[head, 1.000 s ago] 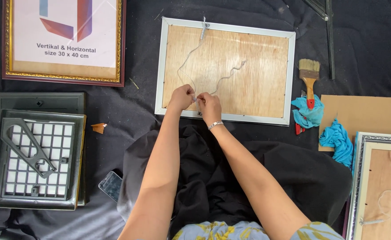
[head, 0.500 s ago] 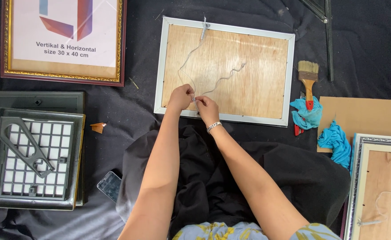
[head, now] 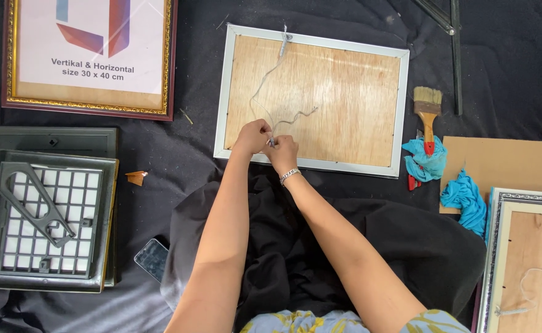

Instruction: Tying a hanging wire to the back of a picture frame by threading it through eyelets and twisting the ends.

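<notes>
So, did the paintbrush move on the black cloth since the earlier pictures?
No. The paintbrush lies in the same spot, right of the silver frame, its red tip on the blue rag. Only the camera shifted slightly.

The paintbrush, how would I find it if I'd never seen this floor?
Start at the big silver-edged picture frame lying back-up on the black cloth, where both hands work. Look just past its right edge: the paintbrush lies there, bristles pointing away. It has pale bristles and a wooden handle with a red tip resting on a crumpled blue rag.
</notes>
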